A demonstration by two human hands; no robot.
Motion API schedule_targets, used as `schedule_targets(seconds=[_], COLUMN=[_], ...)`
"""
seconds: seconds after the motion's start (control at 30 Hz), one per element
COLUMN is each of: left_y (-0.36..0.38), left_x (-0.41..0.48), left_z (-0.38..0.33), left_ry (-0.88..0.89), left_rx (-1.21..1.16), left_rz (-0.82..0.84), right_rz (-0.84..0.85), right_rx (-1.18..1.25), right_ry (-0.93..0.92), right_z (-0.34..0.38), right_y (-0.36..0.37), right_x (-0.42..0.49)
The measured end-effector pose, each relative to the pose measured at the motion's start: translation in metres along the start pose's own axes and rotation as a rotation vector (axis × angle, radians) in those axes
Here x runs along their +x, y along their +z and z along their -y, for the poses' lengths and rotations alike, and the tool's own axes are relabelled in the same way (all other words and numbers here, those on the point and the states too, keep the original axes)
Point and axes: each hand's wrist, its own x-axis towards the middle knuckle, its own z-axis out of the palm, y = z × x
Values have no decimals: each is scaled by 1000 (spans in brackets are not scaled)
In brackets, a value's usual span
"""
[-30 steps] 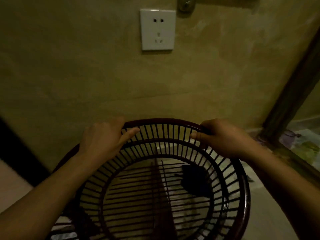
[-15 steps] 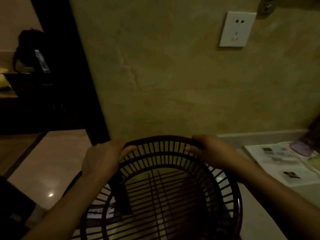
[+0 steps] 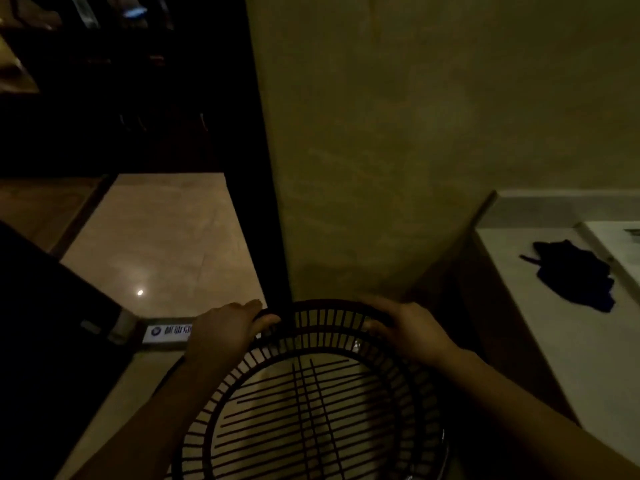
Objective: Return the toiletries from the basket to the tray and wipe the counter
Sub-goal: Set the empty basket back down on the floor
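Dark slatted basket (image 3: 311, 410), nothing visible inside, was held off the surface (image 3: 571, 358); left hand (image 3: 228, 327) and right hand (image 3: 408, 330) gripped its far rim. Dark cloth (image 3: 578, 278) lay on surface.

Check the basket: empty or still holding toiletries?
Empty, as far as visible: the basket shows only bare slats with floor behind. Left hand and right hand grip its far rim.
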Motion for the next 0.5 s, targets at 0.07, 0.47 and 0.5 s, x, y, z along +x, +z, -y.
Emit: schedule_targets(seconds=[0.07,0.47,0.5], left_y=[39,253,274], left_x=[-6,22,23], left_z=[3,-16,-15], left_ry=[-32,-276,-309], left_rx=[-33,-65,-80], left_rz=[27,229,240], right_rz=[14,75,79], right_rx=[-11,-30,-23], right_ry=[-19,110,112], right_z=[-20,-166,-177], right_y=[32,179,197], right_x=[11,92,100])
